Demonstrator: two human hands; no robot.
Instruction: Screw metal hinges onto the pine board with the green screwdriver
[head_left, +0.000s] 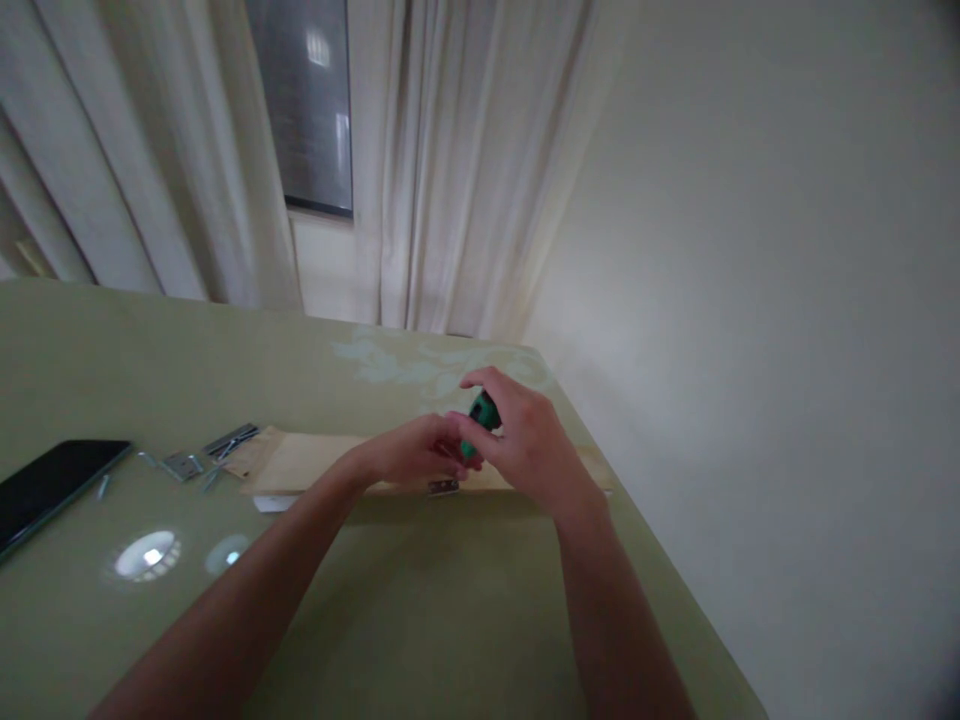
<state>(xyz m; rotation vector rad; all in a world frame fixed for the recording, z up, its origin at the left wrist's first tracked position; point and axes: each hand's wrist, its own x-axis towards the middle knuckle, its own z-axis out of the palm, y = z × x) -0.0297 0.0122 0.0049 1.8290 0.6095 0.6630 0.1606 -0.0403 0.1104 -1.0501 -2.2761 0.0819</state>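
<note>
My right hand is wrapped round the green and black handle of a screwdriver, held tilted above a pale wooden board. Close beside it, my left hand rests over the board with its fingers drawn together near the lower end of the handle. What those fingers pinch is hidden. Just below them a small metal hinge sits at the board's front edge. The screwdriver's tip cannot be seen behind my left fingers.
Left of the board lie another hinge, several loose screws and dark metal pieces. A black phone is at the far left of the green table. A wall borders the table's right edge; curtains hang behind.
</note>
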